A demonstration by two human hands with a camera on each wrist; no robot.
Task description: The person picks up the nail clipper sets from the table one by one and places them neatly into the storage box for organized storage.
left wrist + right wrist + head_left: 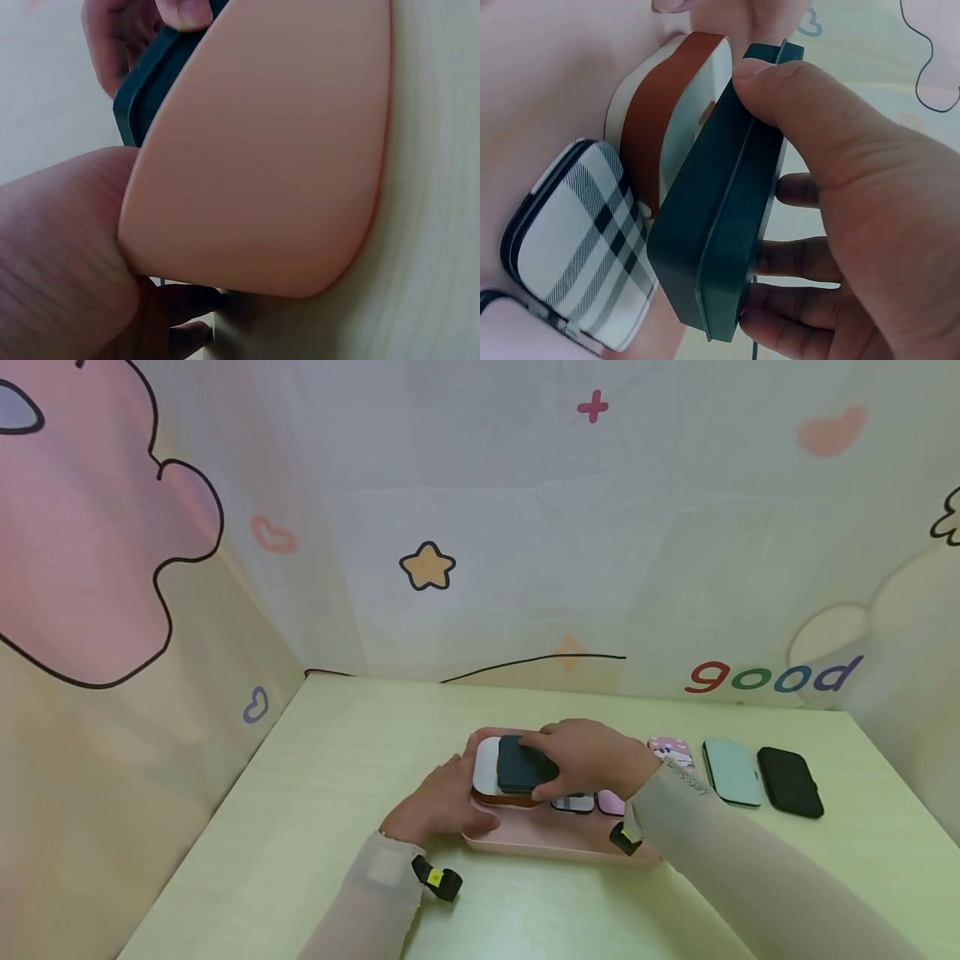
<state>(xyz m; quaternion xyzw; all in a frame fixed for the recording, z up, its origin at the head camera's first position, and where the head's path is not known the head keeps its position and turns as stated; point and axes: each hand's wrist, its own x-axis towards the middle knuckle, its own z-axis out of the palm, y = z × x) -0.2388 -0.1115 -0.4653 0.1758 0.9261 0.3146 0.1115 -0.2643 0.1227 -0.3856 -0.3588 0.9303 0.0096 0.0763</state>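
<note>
My right hand (588,756) grips a dark green rectangular box (712,202), with the thumb on one side and fingers on the other. The box is tilted in the right wrist view, close to a white case with a brown band (656,105). That case sits at the left end of a pink tray (555,832). My left hand (442,802) holds the tray's left end, thumb at the rim and other fingers around the outside. A black-and-white plaid case (592,232) lies in the tray, beside a pink-purple case (514,330).
Right of the tray, a patterned purple case (672,750), a mint green case (731,772) and a black case (790,782) lie in a row on the pale table (330,777). A printed cloth (495,527) stands behind and at the sides.
</note>
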